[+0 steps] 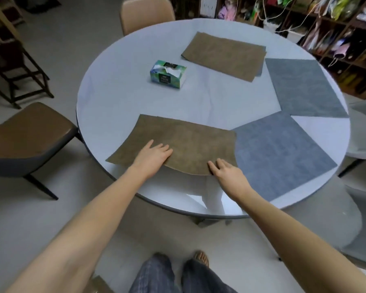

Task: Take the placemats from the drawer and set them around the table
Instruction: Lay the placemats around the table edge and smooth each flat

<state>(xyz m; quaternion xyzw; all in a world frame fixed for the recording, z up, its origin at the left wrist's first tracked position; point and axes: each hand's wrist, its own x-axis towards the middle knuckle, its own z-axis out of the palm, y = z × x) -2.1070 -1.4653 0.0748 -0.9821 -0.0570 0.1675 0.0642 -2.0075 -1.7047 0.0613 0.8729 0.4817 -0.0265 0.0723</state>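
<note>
Several placemats lie on the round white table (118, 102). A brown placemat (190, 140) lies nearest me, and its left corner sticks out past the table's rim. My left hand (153, 156) rests flat on it with fingers spread. My right hand (225, 170) lies flat at its near edge, fingertips touching it. A grey placemat (281, 157) lies to the right of it, with the brown mat's right edge over it. Another grey placemat (302, 87) sits at the right. A second brown placemat (224, 55) lies at the far side, over a grey one whose edge shows.
A tissue box (168, 71) stands near the table's middle. Brown chairs stand at the left (25, 136) and the far side (146, 13). A white chair (363, 132) is at the right. Cluttered shelves (325, 24) line the back right. My legs show below.
</note>
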